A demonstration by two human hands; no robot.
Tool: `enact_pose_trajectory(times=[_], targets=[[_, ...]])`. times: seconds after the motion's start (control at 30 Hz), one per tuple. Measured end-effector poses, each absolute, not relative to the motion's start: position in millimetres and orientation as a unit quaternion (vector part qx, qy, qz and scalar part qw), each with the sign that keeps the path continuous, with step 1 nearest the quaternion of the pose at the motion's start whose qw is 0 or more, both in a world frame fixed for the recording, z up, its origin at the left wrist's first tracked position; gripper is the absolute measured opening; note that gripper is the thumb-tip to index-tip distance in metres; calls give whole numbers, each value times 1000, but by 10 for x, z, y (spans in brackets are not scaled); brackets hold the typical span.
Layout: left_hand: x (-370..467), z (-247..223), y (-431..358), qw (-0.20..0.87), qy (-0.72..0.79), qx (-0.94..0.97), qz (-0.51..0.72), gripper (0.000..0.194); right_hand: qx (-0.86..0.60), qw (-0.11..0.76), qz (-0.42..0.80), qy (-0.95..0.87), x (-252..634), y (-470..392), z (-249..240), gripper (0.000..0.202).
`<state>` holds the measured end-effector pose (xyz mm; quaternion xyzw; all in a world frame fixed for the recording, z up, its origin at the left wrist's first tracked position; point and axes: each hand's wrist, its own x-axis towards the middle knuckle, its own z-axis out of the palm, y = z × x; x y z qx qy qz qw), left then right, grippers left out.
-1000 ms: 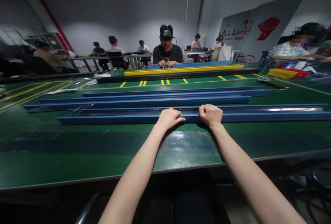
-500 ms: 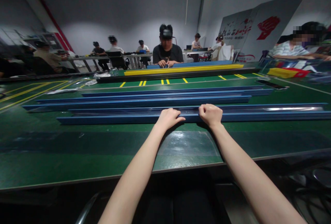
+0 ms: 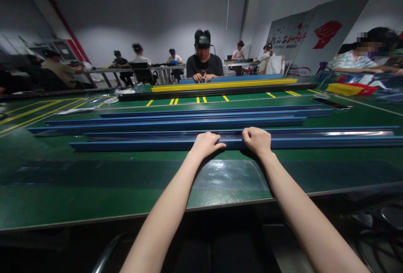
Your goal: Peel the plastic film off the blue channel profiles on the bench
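Observation:
A long blue channel strip [image 3: 315,142] lies crosswise on the green table, nearest to me. Over its near wall sits my left hand [image 3: 206,143], closed, with the fingers bent into the channel and the thumb pointing right along the edge. Just right of it, my right hand [image 3: 257,139] is closed in a fist on the same strip; its fingertips are hidden. A shiny clear strip [image 3: 359,133] shows inside the channel at the right.
Behind it lie more blue channel strips [image 3: 176,122], then a black strip [image 3: 220,92] and a yellow strip [image 3: 223,85]. A phone [image 3: 332,104] is at the right. Clear film [image 3: 233,174] covers the table's front. Across sits a co-worker [image 3: 204,63].

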<state>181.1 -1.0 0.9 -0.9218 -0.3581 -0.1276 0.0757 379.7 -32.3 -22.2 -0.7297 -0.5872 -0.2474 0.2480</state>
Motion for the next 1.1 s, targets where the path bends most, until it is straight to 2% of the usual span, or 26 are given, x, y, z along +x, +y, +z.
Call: enact_pose_trajectory(times=[0.47,1.1], targets=[[1817,-6,-18,76,-357,-922,-129,34,-649,188,-177,-716,3712,-416,-155,44],[1833,10,-36,53,-400,-905,-137,36,-630,239,-212,-708,3713,-385,-198,37]])
